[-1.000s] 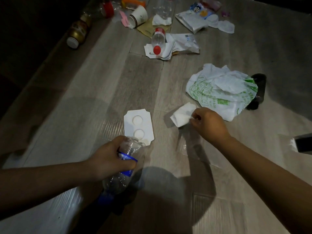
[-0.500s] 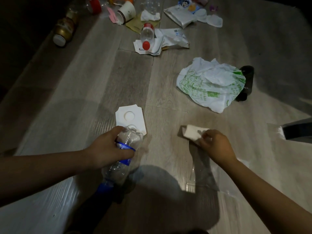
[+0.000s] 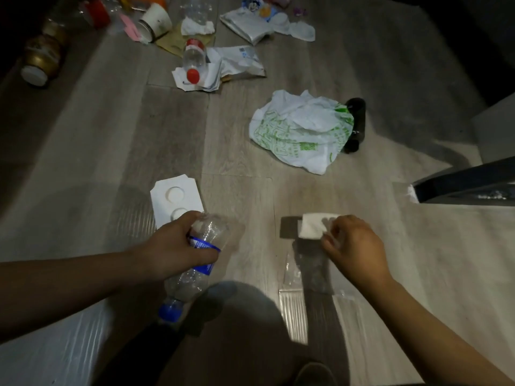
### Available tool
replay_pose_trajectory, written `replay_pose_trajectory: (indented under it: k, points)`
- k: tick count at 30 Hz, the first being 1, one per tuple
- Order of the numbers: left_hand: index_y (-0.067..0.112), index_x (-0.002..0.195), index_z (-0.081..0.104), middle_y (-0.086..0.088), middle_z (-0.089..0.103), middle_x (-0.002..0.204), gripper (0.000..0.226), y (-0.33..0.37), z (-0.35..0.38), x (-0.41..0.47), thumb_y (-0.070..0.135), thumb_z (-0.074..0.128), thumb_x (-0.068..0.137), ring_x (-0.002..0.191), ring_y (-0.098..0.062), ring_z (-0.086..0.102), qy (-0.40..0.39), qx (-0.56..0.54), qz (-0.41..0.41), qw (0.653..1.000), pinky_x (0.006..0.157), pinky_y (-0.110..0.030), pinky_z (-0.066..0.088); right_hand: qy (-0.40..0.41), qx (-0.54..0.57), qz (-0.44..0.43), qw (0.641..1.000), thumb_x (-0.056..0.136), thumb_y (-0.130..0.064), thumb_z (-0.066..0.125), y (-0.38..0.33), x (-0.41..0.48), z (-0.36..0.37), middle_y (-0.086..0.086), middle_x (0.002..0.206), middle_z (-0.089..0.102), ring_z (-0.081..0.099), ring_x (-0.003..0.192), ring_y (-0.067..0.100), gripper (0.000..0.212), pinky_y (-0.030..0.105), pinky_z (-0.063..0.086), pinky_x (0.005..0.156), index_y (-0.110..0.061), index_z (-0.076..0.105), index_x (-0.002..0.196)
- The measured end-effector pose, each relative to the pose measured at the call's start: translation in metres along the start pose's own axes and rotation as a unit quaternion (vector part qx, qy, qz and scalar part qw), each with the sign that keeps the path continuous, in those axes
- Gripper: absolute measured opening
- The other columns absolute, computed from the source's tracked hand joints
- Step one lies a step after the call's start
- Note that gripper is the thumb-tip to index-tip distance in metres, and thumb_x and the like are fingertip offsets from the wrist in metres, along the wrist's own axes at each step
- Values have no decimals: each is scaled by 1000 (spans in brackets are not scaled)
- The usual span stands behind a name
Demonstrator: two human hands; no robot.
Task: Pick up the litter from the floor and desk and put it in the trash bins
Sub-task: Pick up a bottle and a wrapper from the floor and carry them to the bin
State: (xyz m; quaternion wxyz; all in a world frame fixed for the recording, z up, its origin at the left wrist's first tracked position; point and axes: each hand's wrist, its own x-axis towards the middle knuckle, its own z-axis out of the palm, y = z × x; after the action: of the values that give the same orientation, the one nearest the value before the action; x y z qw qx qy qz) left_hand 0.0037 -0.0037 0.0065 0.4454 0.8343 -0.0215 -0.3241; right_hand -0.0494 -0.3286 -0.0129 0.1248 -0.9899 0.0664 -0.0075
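Left hand [image 3: 178, 243] gripping a crumpled clear bottle [image 3: 195, 263] cap-down, right hand [image 3: 354, 246] pinching a white tissue [image 3: 312, 225], green-printed bag [image 3: 301, 132] lying farther right

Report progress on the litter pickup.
Done: nothing shows as binned; no bin in view. In hand: left hand grips a crushed clear plastic bottle with blue cap; right hand pinches a white folded tissue. Left on floor: white cardboard insert, green-printed white plastic bag, dark bottle, red-capped clear bottle.
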Motion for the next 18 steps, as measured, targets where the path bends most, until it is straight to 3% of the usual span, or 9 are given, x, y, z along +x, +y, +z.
replay_pose_trajectory:
  k: [2,3,5,7,10,18]
  points:
    - [38,114,45,11,64,91,56,5,5,3,21,78,72,76,1,63,-12,-3,0,1000,56,-9,44,-94,-26,17,995,80,-39,68,12,-16,13,4,101,57,55,96,24,32,32,46,73,-14,59,99]
    - [38,115,44,11,64,92,56,7,6,4,21,77,72,79,-2,62,-16,-5,0,1000,59,-11,44,-156,-40,27,987,78,-46,68,17,-22,20,9,122,51,49,115,27,55,35,46,87,-13,52,120]
    - [37,116,44,10,64,94,57,8,8,4,20,77,73,84,-5,62,-20,-3,-1,1000,64,-15,45,-276,-79,30,958,72,-62,66,25,-30,33,10,156,10,11,144,35,107,46,26,115,-18,9,151]
    - [35,118,43,10,63,98,58,7,8,4,18,76,74,88,-7,61,-24,-6,-8,1000,68,-19,46,-323,-98,22,941,67,-70,66,30,-31,41,6,157,-23,-17,145,37,126,54,8,118,-30,-23,147]
    - [33,118,45,12,61,98,56,2,4,0,16,76,75,88,-7,60,-23,-12,-19,999,66,-17,45,-331,-116,11,936,64,-74,66,33,-23,44,7,155,-30,-17,144,40,128,57,12,116,-35,-24,146]
    - [32,115,51,9,65,99,53,-14,-9,-7,15,78,72,91,-8,63,-1,-21,-31,999,69,-17,47,-284,-73,-23,956,67,-64,71,30,-10,37,1,157,-1,9,140,30,111,43,28,112,-34,4,151]
